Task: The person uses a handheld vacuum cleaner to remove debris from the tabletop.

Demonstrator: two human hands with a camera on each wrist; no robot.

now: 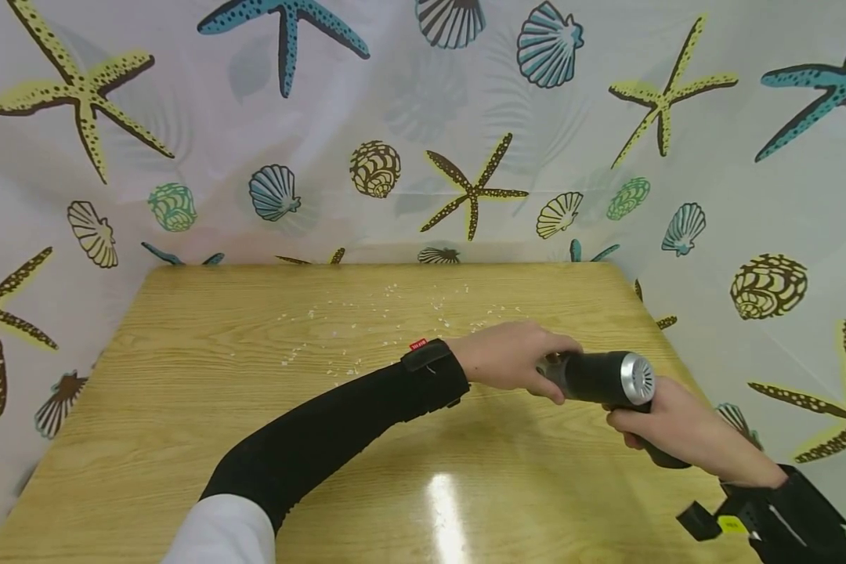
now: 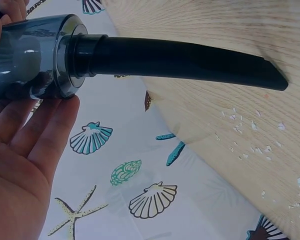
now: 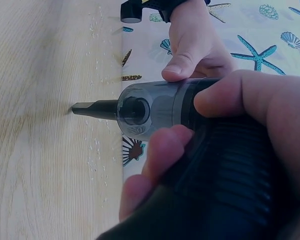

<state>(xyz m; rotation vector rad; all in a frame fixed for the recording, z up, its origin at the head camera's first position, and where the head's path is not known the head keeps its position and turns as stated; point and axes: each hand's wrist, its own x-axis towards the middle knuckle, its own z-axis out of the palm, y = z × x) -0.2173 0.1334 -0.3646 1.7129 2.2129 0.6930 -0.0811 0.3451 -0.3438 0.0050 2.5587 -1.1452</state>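
A black handheld vacuum cleaner (image 1: 599, 377) with a silver end cap is held above the right part of the table. My left hand (image 1: 511, 356) holds its clear dust cup (image 3: 160, 105), thumb on one side and fingers on the other. My right hand (image 1: 677, 419) is wrapped around the ribbed black handle (image 3: 230, 165). From the dust cup a long black crevice nozzle (image 2: 180, 60) points down at the table; whether its tip touches the wood cannot be told. Small white scraps (image 2: 255, 126) lie scattered past the nozzle tip. In the head view my left hand hides the nozzle.
The wooden table (image 1: 183, 439) carries the scraps mostly across its far middle. Behind and beside it hangs a white cloth (image 1: 310, 141) printed with starfish and shells. Both wrists wear black straps, the right one with a small black block (image 1: 699, 521) attached.
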